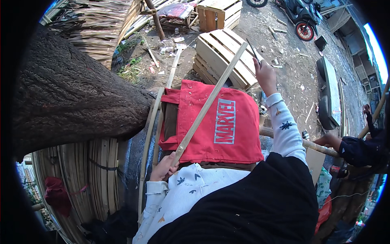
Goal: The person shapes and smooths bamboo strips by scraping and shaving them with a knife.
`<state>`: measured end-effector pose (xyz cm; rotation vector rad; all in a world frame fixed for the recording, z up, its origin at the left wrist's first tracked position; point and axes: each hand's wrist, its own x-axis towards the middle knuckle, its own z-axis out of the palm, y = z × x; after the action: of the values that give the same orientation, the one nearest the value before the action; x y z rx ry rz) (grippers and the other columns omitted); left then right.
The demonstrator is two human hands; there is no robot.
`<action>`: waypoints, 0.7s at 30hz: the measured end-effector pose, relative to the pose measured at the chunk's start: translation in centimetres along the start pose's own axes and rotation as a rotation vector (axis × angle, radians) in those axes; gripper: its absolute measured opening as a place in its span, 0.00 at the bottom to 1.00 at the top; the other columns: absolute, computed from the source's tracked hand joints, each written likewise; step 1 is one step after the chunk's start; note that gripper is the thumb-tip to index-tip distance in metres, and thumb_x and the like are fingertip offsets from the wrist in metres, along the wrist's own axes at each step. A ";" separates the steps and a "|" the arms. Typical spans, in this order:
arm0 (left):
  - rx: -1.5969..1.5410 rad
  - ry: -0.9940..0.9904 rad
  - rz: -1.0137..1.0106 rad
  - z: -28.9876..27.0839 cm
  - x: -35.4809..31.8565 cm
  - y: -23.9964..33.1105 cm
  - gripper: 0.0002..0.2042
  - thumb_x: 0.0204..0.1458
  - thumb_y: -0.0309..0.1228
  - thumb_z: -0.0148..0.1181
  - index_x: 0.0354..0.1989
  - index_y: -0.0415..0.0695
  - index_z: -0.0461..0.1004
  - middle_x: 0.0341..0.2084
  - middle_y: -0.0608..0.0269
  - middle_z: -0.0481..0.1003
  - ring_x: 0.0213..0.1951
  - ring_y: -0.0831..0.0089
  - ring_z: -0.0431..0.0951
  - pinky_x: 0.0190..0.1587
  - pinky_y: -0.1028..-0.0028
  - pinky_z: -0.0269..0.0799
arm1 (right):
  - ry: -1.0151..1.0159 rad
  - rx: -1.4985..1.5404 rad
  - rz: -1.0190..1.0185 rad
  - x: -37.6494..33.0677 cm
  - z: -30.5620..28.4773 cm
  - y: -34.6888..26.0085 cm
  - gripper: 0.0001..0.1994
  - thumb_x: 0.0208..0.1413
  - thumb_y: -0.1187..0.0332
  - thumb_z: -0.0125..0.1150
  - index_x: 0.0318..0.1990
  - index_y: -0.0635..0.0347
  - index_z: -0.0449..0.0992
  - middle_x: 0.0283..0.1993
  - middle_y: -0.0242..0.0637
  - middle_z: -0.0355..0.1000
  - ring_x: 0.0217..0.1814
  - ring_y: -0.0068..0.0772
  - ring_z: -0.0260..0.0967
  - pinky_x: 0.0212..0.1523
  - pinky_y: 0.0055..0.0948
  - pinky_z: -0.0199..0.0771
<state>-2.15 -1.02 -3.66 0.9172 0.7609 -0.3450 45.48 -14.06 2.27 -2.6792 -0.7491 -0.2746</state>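
Two slatted wooden crates, a nearer one (213,49) and a farther one (208,19), stand on the ground ahead; their insides are hidden. A red cloth bag (209,132) lies spread in front of the person, its contents not visible. The left hand (164,167) grips the lower end of a wooden strip (212,99), which slants across above the bag. The right hand (265,76) is closed around a dark knife (252,49). Shavings and scraps litter the bare ground (294,83), between a thick tree trunk (81,89) and a parked motorbike (301,18).
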 end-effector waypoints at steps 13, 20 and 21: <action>-0.143 0.500 0.274 -2.3 -7.4 3.9 0.27 0.56 0.60 0.40 0.25 0.45 0.61 0.09 0.75 0.53 0.08 0.87 0.48 0.10 0.82 0.40 | -0.319 0.777 0.189 -9.2 -4.4 -4.2 0.19 0.56 0.54 0.58 0.28 0.63 0.68 0.14 0.25 0.59 0.10 0.15 0.57 0.11 0.19 0.56; -0.049 0.579 0.256 -1.0 -6.9 5.2 0.26 0.58 0.59 0.39 0.28 0.44 0.64 0.09 0.76 0.55 0.08 0.89 0.49 0.10 0.85 0.40 | -0.659 0.764 -0.486 -16.0 -1.2 -12.6 0.08 0.50 0.70 0.61 0.35 0.61 0.71 0.19 0.34 0.63 0.19 0.28 0.66 0.21 0.29 0.64; -0.052 0.620 0.252 -0.7 -7.0 5.6 0.26 0.58 0.58 0.39 0.27 0.45 0.64 0.09 0.76 0.54 0.08 0.89 0.49 0.10 0.85 0.40 | -0.654 0.772 -0.484 -16.3 -1.1 -13.6 0.08 0.50 0.70 0.61 0.35 0.61 0.71 0.19 0.34 0.63 0.19 0.28 0.66 0.21 0.29 0.64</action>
<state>-4.06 2.48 4.38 1.0696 1.1963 0.1965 24.41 -11.19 2.52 -1.7964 -1.3457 0.6817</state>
